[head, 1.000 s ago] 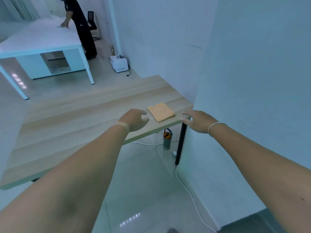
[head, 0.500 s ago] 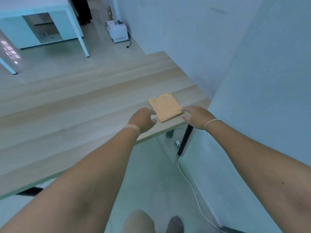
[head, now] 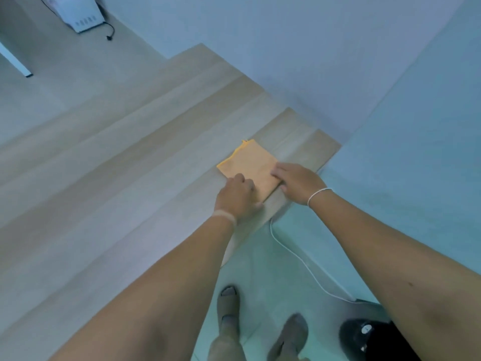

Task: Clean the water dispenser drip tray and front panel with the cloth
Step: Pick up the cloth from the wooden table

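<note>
An orange folded cloth (head: 248, 164) lies flat on the near right corner of a light wooden table (head: 130, 178). My left hand (head: 238, 198) rests on the cloth's near left part, fingers curled on top and thumb at its near corner. From the right, my right hand (head: 298, 182) has its fingers on the cloth's right edge and its thumb at the near edge. Both hands pinch the cloth, which still touches the table. No water dispenser shows in this view.
White walls (head: 390, 126) close in on the table's right and far sides. A white cable (head: 294, 254) runs across the floor below the table corner. A black object (head: 364, 334) sits at the bottom right beside my feet (head: 229, 308). A white device (head: 83, 14) stands on the floor far left.
I have stepped closer and the view has tilted down. Both hands moved forward from the table edge onto the cloth and closed on its near edges.
</note>
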{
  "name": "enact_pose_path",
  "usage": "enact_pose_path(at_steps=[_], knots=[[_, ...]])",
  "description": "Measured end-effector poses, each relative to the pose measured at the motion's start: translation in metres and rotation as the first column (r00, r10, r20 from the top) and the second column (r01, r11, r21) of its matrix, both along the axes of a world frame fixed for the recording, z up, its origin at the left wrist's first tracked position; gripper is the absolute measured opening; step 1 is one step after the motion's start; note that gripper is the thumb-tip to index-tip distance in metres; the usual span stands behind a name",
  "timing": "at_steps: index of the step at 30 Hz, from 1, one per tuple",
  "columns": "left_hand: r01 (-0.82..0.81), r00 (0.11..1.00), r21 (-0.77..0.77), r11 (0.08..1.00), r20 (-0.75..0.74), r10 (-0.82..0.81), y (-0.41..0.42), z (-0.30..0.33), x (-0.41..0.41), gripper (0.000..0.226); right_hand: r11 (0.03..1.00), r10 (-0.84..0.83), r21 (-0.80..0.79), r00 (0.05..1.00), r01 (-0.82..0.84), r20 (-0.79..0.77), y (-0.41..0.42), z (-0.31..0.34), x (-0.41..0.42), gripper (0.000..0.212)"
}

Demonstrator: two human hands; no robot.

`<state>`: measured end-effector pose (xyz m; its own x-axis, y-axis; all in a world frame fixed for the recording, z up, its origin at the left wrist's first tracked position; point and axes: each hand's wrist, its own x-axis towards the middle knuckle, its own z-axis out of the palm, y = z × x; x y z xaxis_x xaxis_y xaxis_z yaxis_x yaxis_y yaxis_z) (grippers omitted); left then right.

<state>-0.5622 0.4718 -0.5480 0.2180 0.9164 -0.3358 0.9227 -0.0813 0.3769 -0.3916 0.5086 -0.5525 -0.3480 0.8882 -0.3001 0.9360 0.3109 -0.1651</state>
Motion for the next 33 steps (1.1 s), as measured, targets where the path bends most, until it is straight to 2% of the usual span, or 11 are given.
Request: enact_pose_path(at_steps=[6,9,11,13,15,19,21,23,25,29,33], knots=[[0.257,0.937,0.171,0.951,-0.285,-0.203,0.001,-0.011,0.005,0.033,0.969,-0.072,0.234,0.997,0.074,-0.016,-0.006,-0.016,-0.012,0.016],[0.286,0.921,0.191,0.939,-0.324,-0.215,0.003,-0.011,0.006,0.029,0.963,-0.098,0.254,0.995,0.087,0.030,-0.011,-0.020,-0.010,0.027],[0.209,0.955,0.176,0.962,-0.246,-0.163,0.005,-0.009,0.004,0.028,0.954,-0.104,0.287,0.994,0.089,0.037,-0.020,-0.013,-0.009,0.027],[0.097,0.994,0.161,0.982,-0.071,-0.086,0.003,-0.002,0.004,0.024,0.954,-0.159,0.258,0.987,0.149,0.018,-0.036,-0.001,-0.005,0.013],[0.046,0.995,0.155,0.987,0.076,-0.058,0.000,0.008,0.009,0.020,0.939,-0.228,0.266,0.974,0.218,0.006,-0.050,0.000,0.006,0.022],[0.094,0.960,0.151,0.984,0.247,-0.129,-0.033,0.041,0.033,0.007,0.901,-0.334,0.265,0.939,0.342,-0.077,-0.106,0.024,0.034,0.022],[0.081,0.930,0.103,0.991,0.349,-0.112,-0.051,0.051,0.048,0.011,0.874,-0.392,0.242,0.906,0.421,-0.160,-0.132,0.037,0.052,0.019],[0.081,0.887,0.089,0.993,0.448,-0.113,-0.086,0.062,0.074,0.020,0.820,-0.471,0.207,0.834,0.534,-0.289,-0.177,0.054,0.076,0.017],[0.082,0.842,0.032,0.996,0.533,-0.087,-0.120,0.071,0.101,0.019,0.750,-0.557,0.107,0.711,0.653,-0.429,-0.221,0.069,0.100,0.014],[0.143,0.762,-0.103,0.984,0.646,-0.043,-0.195,0.071,0.166,0.018,0.531,-0.696,-0.135,0.340,0.836,-0.633,-0.321,0.087,0.152,0.009],[0.195,0.704,-0.181,0.964,0.711,-0.009,-0.257,0.068,0.228,0.017,0.329,-0.708,-0.286,0.034,0.900,-0.706,-0.396,0.095,0.198,0.015]])
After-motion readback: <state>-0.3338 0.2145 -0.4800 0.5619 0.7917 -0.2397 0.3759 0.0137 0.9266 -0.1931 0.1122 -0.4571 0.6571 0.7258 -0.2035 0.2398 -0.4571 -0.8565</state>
